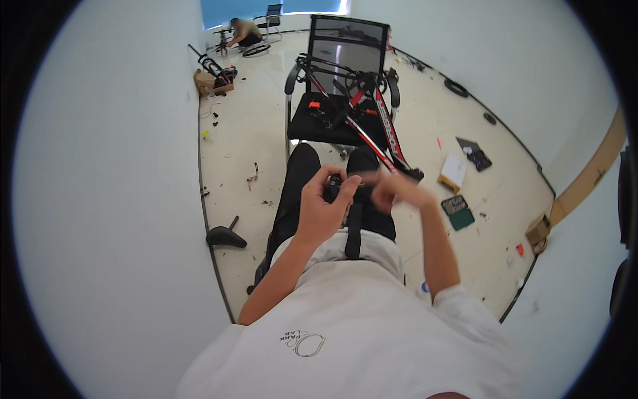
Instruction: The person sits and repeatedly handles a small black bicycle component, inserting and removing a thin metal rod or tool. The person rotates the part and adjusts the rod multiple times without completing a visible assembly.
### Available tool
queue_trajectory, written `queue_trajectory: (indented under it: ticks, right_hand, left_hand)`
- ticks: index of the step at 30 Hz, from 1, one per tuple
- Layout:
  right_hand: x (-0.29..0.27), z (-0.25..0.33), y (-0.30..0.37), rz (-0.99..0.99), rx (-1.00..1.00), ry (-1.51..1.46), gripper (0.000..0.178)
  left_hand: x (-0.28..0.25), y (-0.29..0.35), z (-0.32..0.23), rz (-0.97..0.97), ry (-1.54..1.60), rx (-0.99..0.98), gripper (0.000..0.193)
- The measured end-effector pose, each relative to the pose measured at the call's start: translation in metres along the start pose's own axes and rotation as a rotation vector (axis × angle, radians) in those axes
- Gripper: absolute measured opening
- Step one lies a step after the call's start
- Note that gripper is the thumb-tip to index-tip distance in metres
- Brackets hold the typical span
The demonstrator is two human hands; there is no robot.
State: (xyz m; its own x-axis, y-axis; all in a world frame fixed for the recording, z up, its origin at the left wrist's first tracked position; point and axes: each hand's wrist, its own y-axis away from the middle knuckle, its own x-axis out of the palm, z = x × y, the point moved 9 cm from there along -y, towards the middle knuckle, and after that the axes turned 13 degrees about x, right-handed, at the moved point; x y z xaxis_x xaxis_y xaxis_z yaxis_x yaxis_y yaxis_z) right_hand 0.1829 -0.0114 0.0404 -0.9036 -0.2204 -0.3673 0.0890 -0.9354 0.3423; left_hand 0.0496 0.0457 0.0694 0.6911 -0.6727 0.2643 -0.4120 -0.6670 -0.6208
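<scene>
Above my lap, my left hand [321,211] is closed round a small black part [333,189], with the thumb and fingers wrapped over most of it. What kind of part it is does not show clearly. Close to its right side is my right hand [397,191], smeared by motion, so its finger pose and anything in it are unclear. Just beyond my knees, a red, black and white bicycle frame [387,130] leans across the seat of a black mesh office chair [319,133]. Near it on the seat lies a small orange-red item [314,105].
A bicycle saddle [226,237] lies on the floor at left. To the right are an open green tool case [460,218], a white sheet [453,169] and a tyre [456,88]. At the far left another person [246,32] crouches by a wheel [256,50], near a cardboard box [222,87].
</scene>
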Motion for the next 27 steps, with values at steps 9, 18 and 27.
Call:
queue_trajectory:
  ticks: [9, 18, 27]
  right_hand:
    - [0.015, 0.073, 0.049, 0.033, -0.359, 0.037, 0.109]
    - [0.092, 0.002, 0.018, 0.328, -0.01, 0.035, 0.11]
    - [-0.041, 0.019, 0.011, -0.286, -0.067, -0.035, 0.08]
  left_hand:
    - [-0.001, 0.015, 0.018, 0.142, -0.28, -0.084, 0.029]
    - [-0.034, -0.008, 0.022, -0.011, -0.266, -0.069, 0.03]
    - [0.013, 0.01, 0.009, 0.195, -0.176, -0.181, 0.023]
